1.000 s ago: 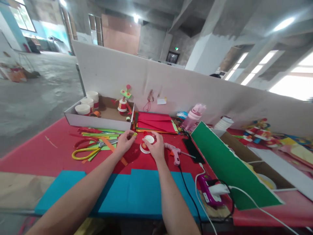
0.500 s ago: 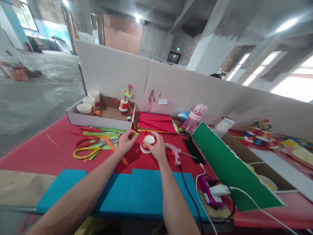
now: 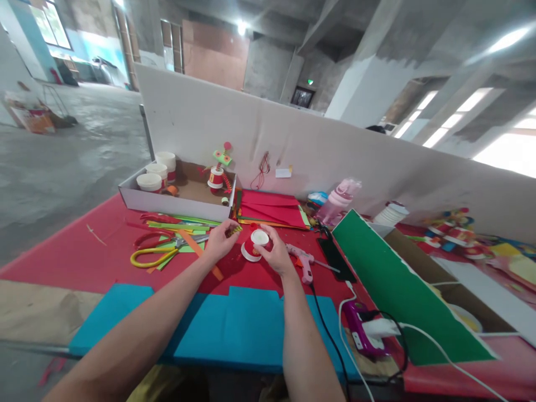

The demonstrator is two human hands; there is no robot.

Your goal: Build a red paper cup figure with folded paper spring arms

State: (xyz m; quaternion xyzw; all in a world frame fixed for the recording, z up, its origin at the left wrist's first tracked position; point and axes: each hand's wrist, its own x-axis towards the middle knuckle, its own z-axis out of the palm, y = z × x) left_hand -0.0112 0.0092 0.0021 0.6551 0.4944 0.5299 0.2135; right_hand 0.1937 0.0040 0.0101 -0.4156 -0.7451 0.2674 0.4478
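A white-walled cardboard tray (image 3: 176,206) held white-and-red paper cups (image 3: 149,182) and a green-headed cup figure (image 3: 215,177). The left hand (image 3: 221,241) pinched a small yellow-green piece (image 3: 237,229). An inverted red-and-white paper cup (image 3: 250,249), print illegible, stood on the red tabletop (image 3: 84,251), gripped by the right hand (image 3: 276,254).

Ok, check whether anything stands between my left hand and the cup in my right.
Nothing visible does: between the small yellow-green piece pinched in your left hand and the cup, only red table covering shows. Your right hand holds the cup from the other side.
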